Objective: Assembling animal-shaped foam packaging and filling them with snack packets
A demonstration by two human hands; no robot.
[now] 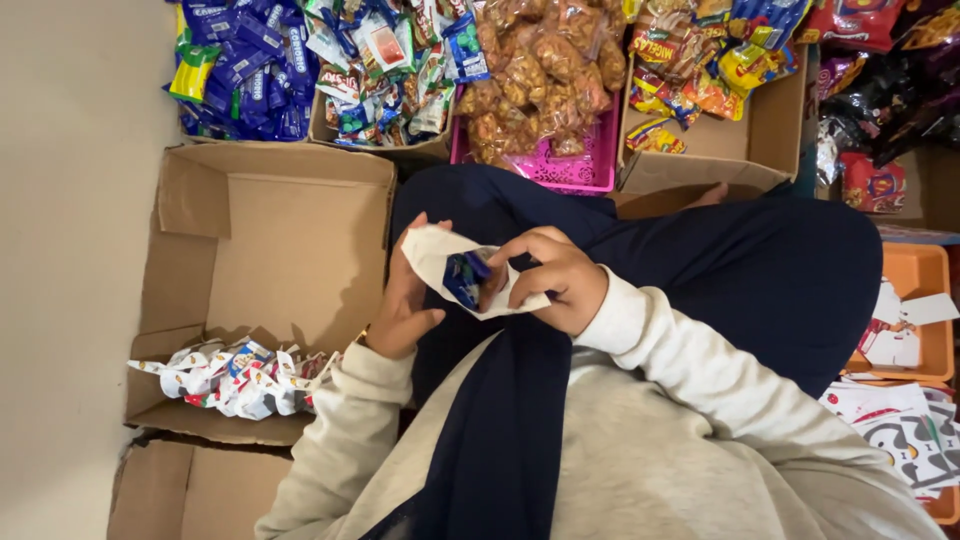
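**Q:** Above the dark blue lap [700,270], what do the two hands hold?

**A:** Centre of view: a white paper bag [432,256] with a small blue packet [465,277] at its mouth; the left hand [405,300] is closed on the bag from beneath and behind, thumb on its lower edge; the right hand [553,277] curls over the bag's other end, fingertips pressed on the blue packet; whether the packet is fully inside the bag cannot be told.

**Q:** Where does the bag lie relative to the open cardboard box [270,250]?

**A:** Just beside the box's near wall, on the lap side, held in the air and apart from the cardboard; both cream sleeves [690,360] run from the bag towards the viewer.

**Q:** What does the box contain?

**A:** One heap of filled white bags with red and blue print [235,378], lying at the box's end nearest the viewer; the box's far end shows bare cardboard.

**Q:** What stands beyond the box, away from the viewer?

**A:** Blue wrapped sweets [245,70] directly beyond it; next along, a carton of mixed small packets [385,70]; then a pink plastic basket [575,165] of clear bags with brown snacks [540,70]; then a carton of yellow and red packets [700,60].

**Q:** And across the lap from the box?

**A:** An orange tray [915,270] holding white paper pieces; printed white sheets [905,430] lie next to it, nearer the viewer.
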